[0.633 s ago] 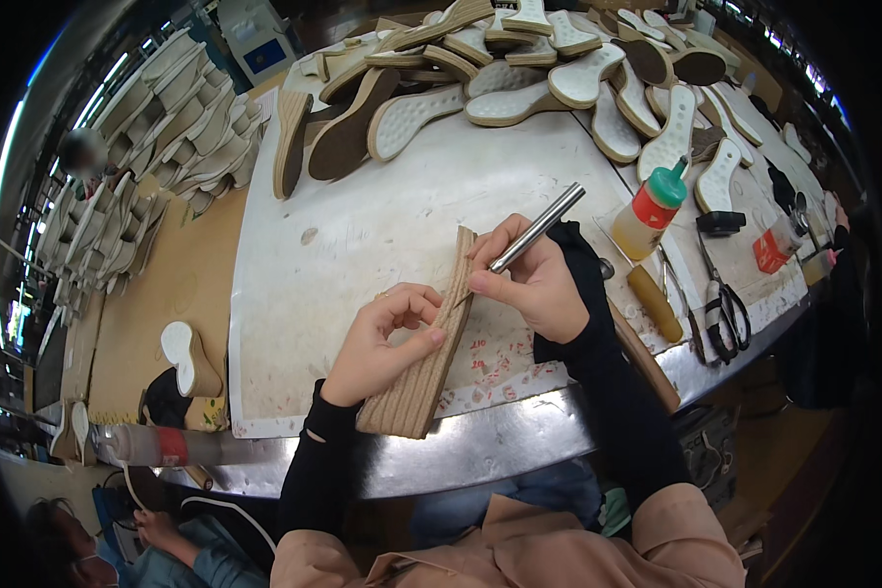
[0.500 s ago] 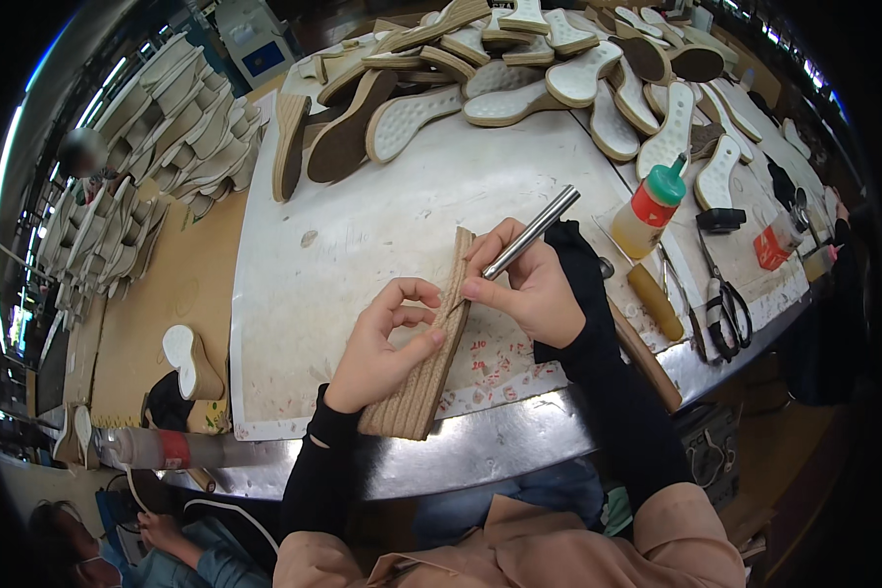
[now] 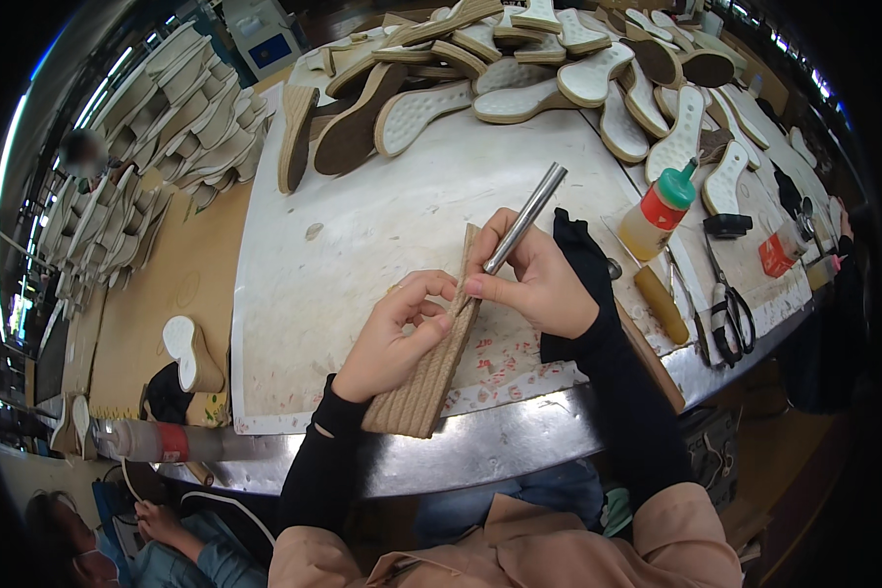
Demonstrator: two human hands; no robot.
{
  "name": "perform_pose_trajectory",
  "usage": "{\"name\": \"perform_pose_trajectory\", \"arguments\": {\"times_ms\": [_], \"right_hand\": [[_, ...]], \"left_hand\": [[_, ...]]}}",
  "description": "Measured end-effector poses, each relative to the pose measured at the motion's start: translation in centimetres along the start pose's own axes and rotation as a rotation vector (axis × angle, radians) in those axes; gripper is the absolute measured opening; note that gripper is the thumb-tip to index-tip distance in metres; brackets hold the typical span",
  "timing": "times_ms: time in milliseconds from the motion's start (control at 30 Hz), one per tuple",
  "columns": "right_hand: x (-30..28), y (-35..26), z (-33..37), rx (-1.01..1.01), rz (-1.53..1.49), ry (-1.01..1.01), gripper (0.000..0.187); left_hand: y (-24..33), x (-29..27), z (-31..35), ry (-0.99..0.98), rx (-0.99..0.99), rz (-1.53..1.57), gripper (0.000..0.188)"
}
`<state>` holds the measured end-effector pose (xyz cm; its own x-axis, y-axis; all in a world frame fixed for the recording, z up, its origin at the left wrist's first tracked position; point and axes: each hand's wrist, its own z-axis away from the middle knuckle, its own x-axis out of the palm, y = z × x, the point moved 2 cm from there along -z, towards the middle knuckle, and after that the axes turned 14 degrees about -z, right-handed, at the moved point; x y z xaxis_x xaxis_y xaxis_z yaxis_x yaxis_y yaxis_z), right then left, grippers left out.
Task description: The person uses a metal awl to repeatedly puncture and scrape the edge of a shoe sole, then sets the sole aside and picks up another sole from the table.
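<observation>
A rope-wrapped wedge sole (image 3: 414,400) stands on edge on the pale work sheet in front of me, its narrow end pointing away. My left hand (image 3: 390,343) grips it from the left, fingers curled over the upper edge and thumb along the braided side. In my right hand (image 3: 547,292) is a slim tool with a shiny metal handle (image 3: 529,216), slanting up to the right. The tool's tip is hidden between the fingertips of both hands, which meet at the sole's upper edge.
Many wedge soles (image 3: 519,103) are heaped at the back. To the right lie a green-capped glue bottle (image 3: 657,211), a yellow-brown roll (image 3: 661,306), scissors (image 3: 730,318) and black cloth (image 3: 573,255). Racked soles (image 3: 167,118) stand left. Another person (image 3: 181,549) sits lower left.
My left fingers have closed in on the sole's edge, nearer my right fingertips. The metal tool stands a little steeper. The view has shifted slightly.
</observation>
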<state>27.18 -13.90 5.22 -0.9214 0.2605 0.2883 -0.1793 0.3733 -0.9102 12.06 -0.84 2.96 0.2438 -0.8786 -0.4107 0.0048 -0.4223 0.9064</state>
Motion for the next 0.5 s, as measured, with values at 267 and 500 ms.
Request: {"name": "perform_pose_trajectory", "arguments": {"times_ms": [267, 500], "right_hand": [[-0.7, -0.4, -1.7, 0.080, 0.006, -0.160, 0.027], [-1.9, 0.8, -1.0, 0.036, -0.224, -0.081, 0.026]], "left_hand": [[0.1, 0.2, 0.1, 0.018, -0.082, -0.014, 0.028], [0.3, 0.2, 0.2, 0.008, -0.104, -0.015, 0.029]]}}
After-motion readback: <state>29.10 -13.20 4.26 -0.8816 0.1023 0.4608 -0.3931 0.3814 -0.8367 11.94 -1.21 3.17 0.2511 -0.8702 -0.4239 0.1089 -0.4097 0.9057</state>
